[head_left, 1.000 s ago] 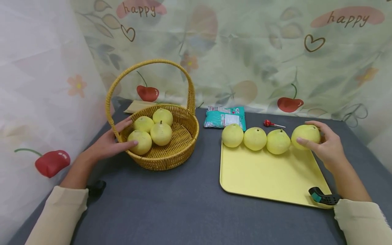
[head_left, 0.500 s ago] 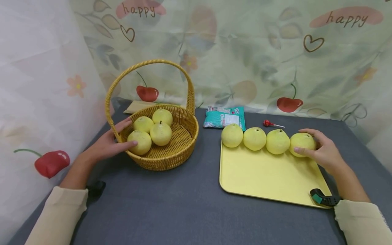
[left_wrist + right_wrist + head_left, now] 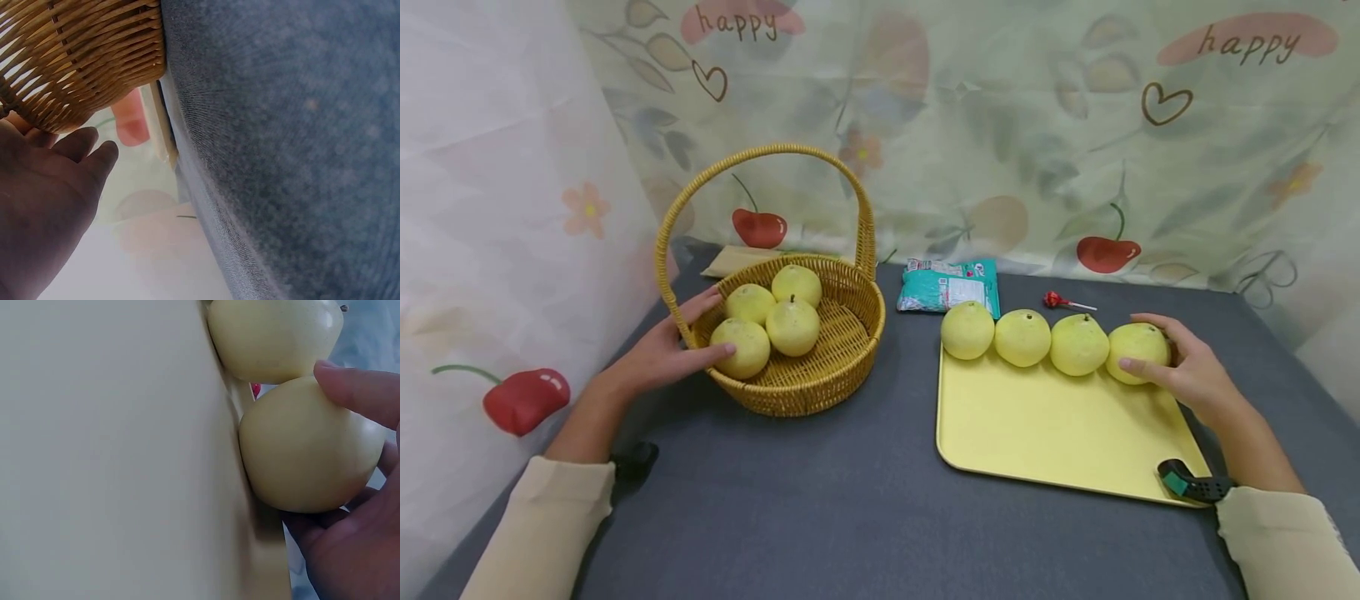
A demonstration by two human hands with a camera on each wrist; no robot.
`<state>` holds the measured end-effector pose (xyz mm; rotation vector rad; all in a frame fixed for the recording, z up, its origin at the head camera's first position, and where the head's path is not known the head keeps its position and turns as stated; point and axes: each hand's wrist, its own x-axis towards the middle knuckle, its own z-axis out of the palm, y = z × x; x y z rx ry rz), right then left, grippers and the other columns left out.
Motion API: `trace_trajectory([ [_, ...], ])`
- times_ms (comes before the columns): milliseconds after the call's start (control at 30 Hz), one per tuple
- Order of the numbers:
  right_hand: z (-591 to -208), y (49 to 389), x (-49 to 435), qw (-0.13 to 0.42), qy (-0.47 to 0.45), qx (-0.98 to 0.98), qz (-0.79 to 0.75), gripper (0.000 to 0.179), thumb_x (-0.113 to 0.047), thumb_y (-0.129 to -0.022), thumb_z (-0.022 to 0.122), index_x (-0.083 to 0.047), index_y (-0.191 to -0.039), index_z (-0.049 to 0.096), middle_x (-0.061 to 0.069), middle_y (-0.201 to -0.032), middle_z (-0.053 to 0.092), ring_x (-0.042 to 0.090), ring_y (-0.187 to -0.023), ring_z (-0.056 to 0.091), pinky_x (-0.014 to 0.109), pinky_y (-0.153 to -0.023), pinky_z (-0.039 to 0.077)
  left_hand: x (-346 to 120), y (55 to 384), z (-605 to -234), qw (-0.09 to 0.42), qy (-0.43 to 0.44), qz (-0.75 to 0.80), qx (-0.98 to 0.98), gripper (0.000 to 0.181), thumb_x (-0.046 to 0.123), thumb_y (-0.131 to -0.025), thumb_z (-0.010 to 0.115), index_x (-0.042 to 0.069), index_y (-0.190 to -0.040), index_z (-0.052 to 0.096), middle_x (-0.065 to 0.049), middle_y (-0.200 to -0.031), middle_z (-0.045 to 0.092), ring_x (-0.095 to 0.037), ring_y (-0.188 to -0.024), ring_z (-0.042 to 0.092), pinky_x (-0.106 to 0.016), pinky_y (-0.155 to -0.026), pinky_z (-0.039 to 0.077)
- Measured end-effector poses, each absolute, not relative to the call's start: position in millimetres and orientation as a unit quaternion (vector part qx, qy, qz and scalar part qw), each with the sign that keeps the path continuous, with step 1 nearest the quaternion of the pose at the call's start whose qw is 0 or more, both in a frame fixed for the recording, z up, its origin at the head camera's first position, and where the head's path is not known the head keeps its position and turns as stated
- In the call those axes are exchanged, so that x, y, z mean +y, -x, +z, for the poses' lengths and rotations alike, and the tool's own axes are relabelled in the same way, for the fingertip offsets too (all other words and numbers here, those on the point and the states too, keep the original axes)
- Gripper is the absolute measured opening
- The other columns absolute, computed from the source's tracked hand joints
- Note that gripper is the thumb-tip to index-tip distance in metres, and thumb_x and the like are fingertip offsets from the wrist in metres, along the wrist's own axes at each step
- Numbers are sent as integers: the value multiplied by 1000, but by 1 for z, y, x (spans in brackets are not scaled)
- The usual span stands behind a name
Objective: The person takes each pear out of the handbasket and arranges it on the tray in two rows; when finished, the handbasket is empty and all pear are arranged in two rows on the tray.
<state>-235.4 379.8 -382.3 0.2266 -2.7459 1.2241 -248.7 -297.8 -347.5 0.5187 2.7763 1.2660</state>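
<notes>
On the left stands a yellow wicker basket [image 3: 805, 398] with a tall arched handle; several round yellow-green pears [image 3: 793, 326] lie inside. My left hand [image 3: 666, 350] holds the basket's left rim, thumb over the edge at a pear and fingers outside. In the left wrist view the fingers [image 3: 81, 142] lie against the wicker wall. My right hand [image 3: 1198, 375] grips the rightmost pear [image 3: 1138, 346] of a row along the far edge of a yellow tray [image 3: 1052, 433]. In the right wrist view this pear [image 3: 306, 450] sits on the tray, against its neighbour [image 3: 275, 337], thumb on top.
Behind the row lie a teal packet [image 3: 947, 287] and a red lollipop [image 3: 1063, 302]. A flat tan piece [image 3: 741, 260] lies behind the basket. Printed cloth hangs [image 3: 970, 133] at the back and left of the dark grey table [image 3: 850, 508].
My right hand has brought its pear down and left, onto the tray at the end of the row. The left hand and basket have stayed in place.
</notes>
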Motion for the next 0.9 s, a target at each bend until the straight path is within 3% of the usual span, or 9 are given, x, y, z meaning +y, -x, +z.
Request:
trace_trajectory([
  [900, -376, 236, 375, 74, -95, -905, 407, 63, -22, -100, 64, -5, -153, 35, 17, -141, 36, 2, -103, 44, 9, -75, 41, -297, 249, -345, 34, -158, 412, 897, 87, 33, -93, 73, 6, -160, 23, -6, -167, 10, -31, -151, 5, -63, -114, 16],
])
